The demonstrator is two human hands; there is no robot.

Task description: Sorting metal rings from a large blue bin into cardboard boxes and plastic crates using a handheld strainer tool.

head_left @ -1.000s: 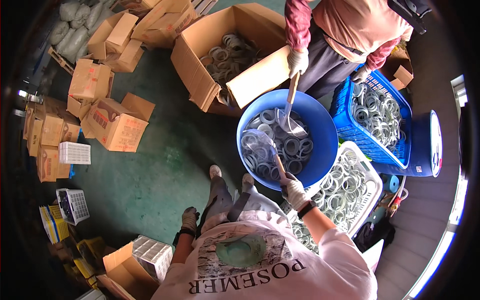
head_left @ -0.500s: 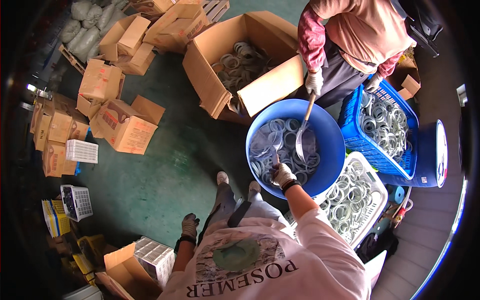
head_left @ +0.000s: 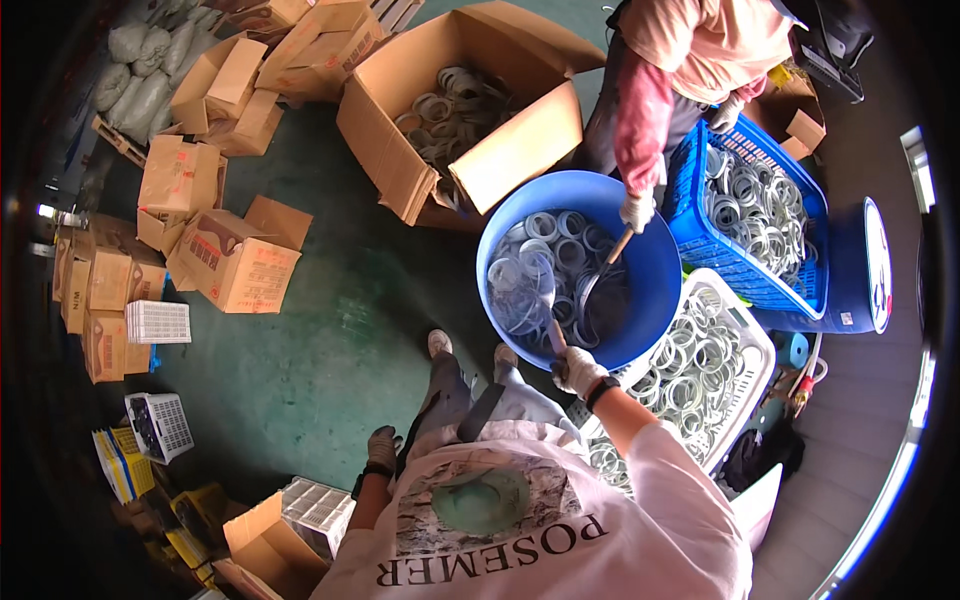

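My gloved right hand (head_left: pixel 577 370) has its fingers clamped on a scoop handle (head_left: pixel 553 335), reaching into the blue tub (head_left: pixel 655 265) of metal rings (head_left: pixel 530 275); my left hand (head_left: pixel 381 447) rests by my knee, grip unclear.

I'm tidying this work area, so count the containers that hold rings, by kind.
Blue round tub: 1
Blue plastic crate: 1
White plastic basket: 1
Open cardboard box: 1
Total: 4
The right hand holds a tool in the tub.
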